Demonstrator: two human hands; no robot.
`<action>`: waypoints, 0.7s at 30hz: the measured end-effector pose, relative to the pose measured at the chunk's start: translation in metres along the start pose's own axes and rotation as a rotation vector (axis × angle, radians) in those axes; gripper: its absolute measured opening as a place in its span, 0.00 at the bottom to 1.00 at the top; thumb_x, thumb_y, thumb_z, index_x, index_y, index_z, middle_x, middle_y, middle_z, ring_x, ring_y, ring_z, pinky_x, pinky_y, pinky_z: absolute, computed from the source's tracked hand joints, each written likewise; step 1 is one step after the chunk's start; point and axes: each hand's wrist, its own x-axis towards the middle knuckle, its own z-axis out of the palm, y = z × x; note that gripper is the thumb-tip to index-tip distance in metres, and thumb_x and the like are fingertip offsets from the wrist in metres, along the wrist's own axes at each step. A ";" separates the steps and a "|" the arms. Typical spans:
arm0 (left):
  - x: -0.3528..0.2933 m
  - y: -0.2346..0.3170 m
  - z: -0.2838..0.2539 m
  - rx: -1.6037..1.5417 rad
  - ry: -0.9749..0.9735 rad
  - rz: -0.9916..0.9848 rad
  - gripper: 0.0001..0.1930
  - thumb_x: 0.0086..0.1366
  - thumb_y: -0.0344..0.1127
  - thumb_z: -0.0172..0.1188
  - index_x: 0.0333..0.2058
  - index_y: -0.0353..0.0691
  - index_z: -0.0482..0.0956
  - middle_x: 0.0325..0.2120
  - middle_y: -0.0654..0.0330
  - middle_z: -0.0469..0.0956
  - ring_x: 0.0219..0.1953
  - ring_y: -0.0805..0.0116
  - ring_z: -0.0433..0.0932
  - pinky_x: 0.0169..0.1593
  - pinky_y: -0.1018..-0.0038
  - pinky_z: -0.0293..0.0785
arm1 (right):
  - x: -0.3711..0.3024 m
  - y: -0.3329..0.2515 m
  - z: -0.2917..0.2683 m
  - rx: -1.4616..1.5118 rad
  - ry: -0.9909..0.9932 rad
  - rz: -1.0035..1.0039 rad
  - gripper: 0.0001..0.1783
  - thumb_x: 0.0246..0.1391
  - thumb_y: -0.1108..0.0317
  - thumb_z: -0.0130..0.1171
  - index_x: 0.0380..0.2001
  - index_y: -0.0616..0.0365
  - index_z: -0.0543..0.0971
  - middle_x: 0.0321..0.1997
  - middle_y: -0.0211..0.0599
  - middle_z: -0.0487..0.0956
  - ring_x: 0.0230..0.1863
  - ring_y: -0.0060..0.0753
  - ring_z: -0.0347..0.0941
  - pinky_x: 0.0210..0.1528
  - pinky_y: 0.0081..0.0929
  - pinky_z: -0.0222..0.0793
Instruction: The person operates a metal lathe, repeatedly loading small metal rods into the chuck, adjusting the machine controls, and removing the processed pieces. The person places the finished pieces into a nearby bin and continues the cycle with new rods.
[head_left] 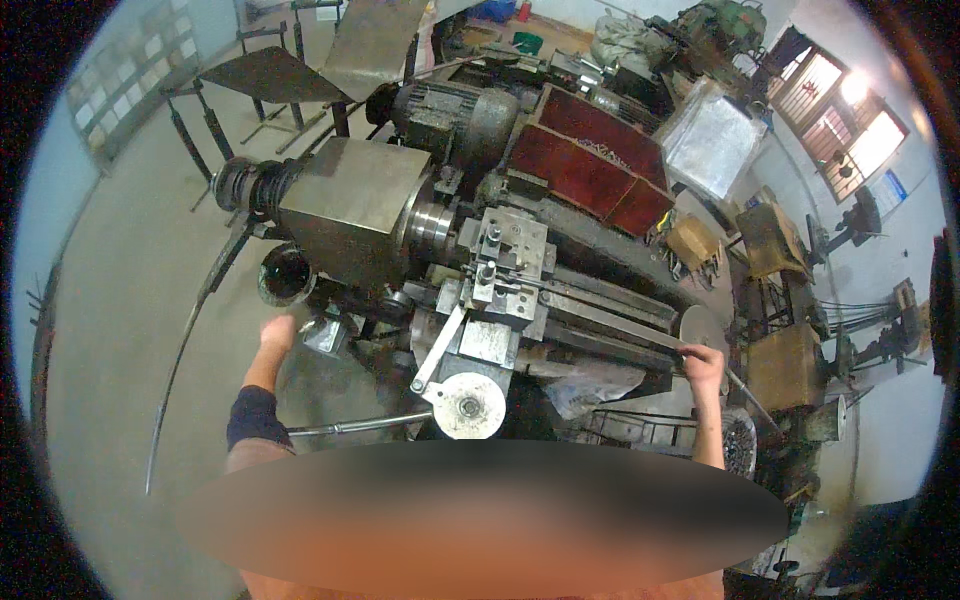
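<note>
A metal lathe stands in front of me, with its box-shaped headstock (350, 190) on the left and a tool post (490, 285) in the middle. My left hand (279, 332) is closed beside a small shiny metal box (323, 334), below the headstock; what its fingers hold, if anything, is hidden. At the right, my right hand (704, 366) has its fingers closed around the end of a long metal bar (620, 322), which runs back toward the tool post. A round pale handwheel (469, 405) and a flat lever arm (440, 348) are between my arms.
An electric motor (455, 118) and a dark red metal box (590, 165) lie behind the lathe. A thin curved rod (185, 365) hangs toward the floor at left. A dark chair seat (270, 75) is at the back left. Beside my right forearm sits a container of metal bits (740, 445).
</note>
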 end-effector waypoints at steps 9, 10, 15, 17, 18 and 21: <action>-0.135 -0.033 -0.018 -0.600 -0.140 -0.035 0.15 0.52 0.42 0.57 0.35 0.38 0.76 0.22 0.55 0.77 0.27 0.58 0.76 0.33 0.66 0.71 | -0.003 0.190 -0.104 -0.758 0.064 0.402 0.33 0.31 0.65 0.58 0.49 0.55 0.69 0.45 0.48 0.73 0.47 0.48 0.68 0.48 0.36 0.65; -0.155 -0.033 -0.023 -0.791 -0.183 -0.111 0.16 0.53 0.42 0.57 0.36 0.36 0.76 0.20 0.55 0.76 0.25 0.61 0.76 0.32 0.67 0.71 | 0.002 0.210 -0.113 -0.764 0.035 0.438 0.36 0.31 0.65 0.58 0.52 0.54 0.66 0.47 0.48 0.72 0.49 0.48 0.67 0.49 0.36 0.64; -0.208 -0.010 -0.048 -0.904 -0.080 -0.352 0.16 0.56 0.39 0.55 0.33 0.28 0.75 0.16 0.56 0.73 0.18 0.70 0.73 0.25 0.73 0.69 | 0.021 0.292 -0.127 -0.921 -0.130 0.438 0.31 0.33 0.65 0.59 0.47 0.57 0.69 0.43 0.49 0.74 0.45 0.50 0.69 0.45 0.39 0.66; -0.214 0.000 -0.055 -0.985 0.027 -0.449 0.16 0.56 0.39 0.55 0.31 0.27 0.76 0.14 0.56 0.72 0.14 0.71 0.71 0.20 0.74 0.67 | 0.019 0.307 -0.123 -0.947 -0.081 0.498 0.24 0.35 0.67 0.55 0.41 0.59 0.71 0.42 0.51 0.74 0.44 0.53 0.69 0.45 0.40 0.65; -0.216 0.003 -0.057 -1.037 0.013 -0.496 0.16 0.56 0.39 0.55 0.31 0.26 0.76 0.13 0.56 0.71 0.13 0.71 0.70 0.18 0.73 0.65 | 0.013 0.309 -0.121 -0.923 -0.033 0.382 0.21 0.37 0.66 0.52 0.39 0.61 0.72 0.41 0.53 0.73 0.43 0.54 0.69 0.44 0.41 0.65; -0.226 0.004 -0.053 -1.143 0.071 -0.546 0.15 0.55 0.37 0.56 0.28 0.26 0.76 0.09 0.58 0.68 0.07 0.71 0.65 0.10 0.73 0.57 | -0.014 0.293 -0.113 -0.923 -0.035 0.460 0.19 0.40 0.63 0.49 0.38 0.58 0.73 0.38 0.53 0.74 0.42 0.55 0.69 0.43 0.42 0.65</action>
